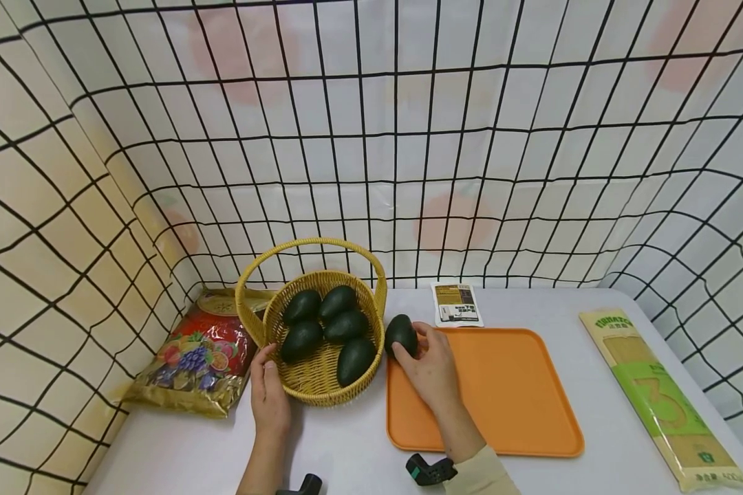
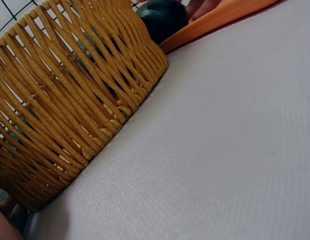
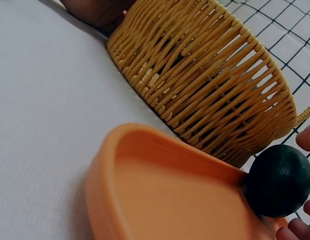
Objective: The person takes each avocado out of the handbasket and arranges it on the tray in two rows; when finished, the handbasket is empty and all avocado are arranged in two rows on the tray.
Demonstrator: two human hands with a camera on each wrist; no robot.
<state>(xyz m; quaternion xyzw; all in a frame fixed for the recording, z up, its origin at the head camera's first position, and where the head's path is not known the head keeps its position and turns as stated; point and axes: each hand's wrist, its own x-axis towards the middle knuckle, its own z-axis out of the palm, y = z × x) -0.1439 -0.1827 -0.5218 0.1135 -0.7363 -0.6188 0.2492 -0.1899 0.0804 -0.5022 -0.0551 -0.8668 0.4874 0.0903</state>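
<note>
A dark green avocado [image 1: 401,336] is pinched between the thumb and fingers of my right hand [image 1: 436,364], over the upper left corner of the orange tray [image 1: 495,392]. Beside it stands a yellow wicker basket [image 1: 312,397] with a raised arched handle. Several avocados [image 1: 340,326] lie inside the basket, with bare weave showing at the front. My left hand [image 1: 270,395] rests against the basket's left side, its fingers fairly straight. In the right wrist view the held avocado [image 3: 278,181] is close to the tray's rim and the basket wall.
A red and gold bag with fruit pictures [image 1: 201,357] lies left of the basket. Behind the tray is a small white and brown packet [image 1: 457,305]. A long green noodle package [image 1: 662,399] lies at the far right. Grid-patterned cloth walls [image 1: 396,158] enclose the table.
</note>
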